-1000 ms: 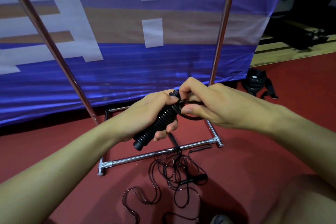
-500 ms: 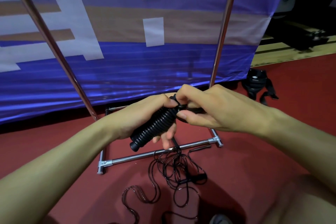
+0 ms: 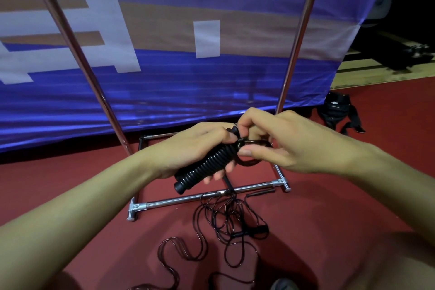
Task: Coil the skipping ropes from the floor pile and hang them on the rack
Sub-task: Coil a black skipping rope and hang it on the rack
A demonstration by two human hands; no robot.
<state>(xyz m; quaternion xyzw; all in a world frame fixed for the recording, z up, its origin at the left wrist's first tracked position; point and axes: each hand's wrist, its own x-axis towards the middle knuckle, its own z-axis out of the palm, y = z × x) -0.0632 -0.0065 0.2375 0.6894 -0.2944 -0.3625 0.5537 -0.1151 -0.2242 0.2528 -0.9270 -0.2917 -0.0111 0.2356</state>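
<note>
Our left hand (image 3: 195, 148) is wrapped round the ribbed black handle (image 3: 204, 167), which tilts w/ its free end low and to the left; our right hand (image 3: 277, 141) pinches a small loop of black cord (image 3: 251, 142) at the handle's top end (thumb under, fingers curled over); both hands touching. Below them, a loose pile of ropes (image 3: 226, 221) lies tangled on the red floor (image 3: 329, 219), just in front of the rack's (image 3: 296, 37) chrome base bar (image 3: 207, 198); rack uprights rise either side. Behind: a blue banner (image 3: 188, 92); a black bag (image 3: 336, 110) on the floor at right.
</note>
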